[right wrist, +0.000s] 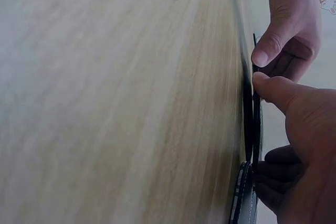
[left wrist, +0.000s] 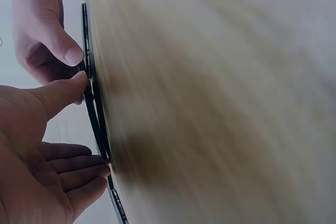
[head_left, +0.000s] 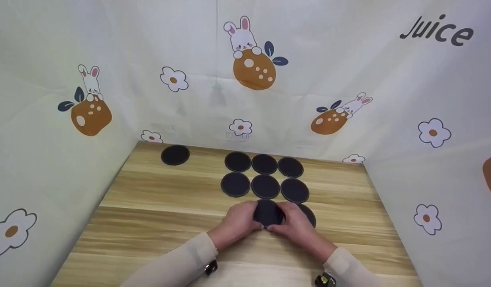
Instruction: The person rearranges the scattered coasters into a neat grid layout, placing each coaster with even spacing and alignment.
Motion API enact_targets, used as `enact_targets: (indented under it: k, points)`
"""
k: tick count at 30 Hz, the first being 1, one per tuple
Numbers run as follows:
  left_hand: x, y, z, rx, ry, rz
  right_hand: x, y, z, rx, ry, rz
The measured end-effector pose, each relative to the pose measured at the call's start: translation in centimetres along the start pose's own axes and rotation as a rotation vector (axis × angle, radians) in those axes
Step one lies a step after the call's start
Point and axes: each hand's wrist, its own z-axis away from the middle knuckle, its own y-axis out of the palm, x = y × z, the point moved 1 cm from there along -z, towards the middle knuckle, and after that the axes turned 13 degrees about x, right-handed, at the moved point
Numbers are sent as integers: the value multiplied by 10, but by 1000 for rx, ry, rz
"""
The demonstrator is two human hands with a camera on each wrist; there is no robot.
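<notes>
Both hands pinch one round black coaster [head_left: 268, 213] with a stitched edge, low over the wooden table. My left hand [head_left: 239, 219] grips its left side and my right hand [head_left: 295, 223] its right side, the two thumbs close together along the near edge. Seen edge-on in the left wrist view, the coaster [left wrist: 96, 121] tilts slightly against the tabletop, between the left thumb and fingers. In the right wrist view the right hand [right wrist: 310, 145] has its thumb on the near rim and its fingers at the far side. Another coaster [head_left: 308, 215] lies partly hidden behind the right hand.
Beyond the hands, several matching coasters lie in two close rows, among them a middle one [head_left: 265, 186] and a back one [head_left: 264, 164]. A single coaster [head_left: 175, 154] lies apart at the back left. Printed cloth walls [head_left: 197, 111] enclose the wooden table [head_left: 158, 223] on three sides.
</notes>
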Motion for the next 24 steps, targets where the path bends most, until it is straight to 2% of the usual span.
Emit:
enact_targets:
  k: [11, 24]
  points:
    - [-7, -4, 3, -12, -5, -65, 7, -3, 1, 26, 21, 122]
    - [-3, -3, 2, 8, 7, -41, 1, 0, 3, 18, 3, 138]
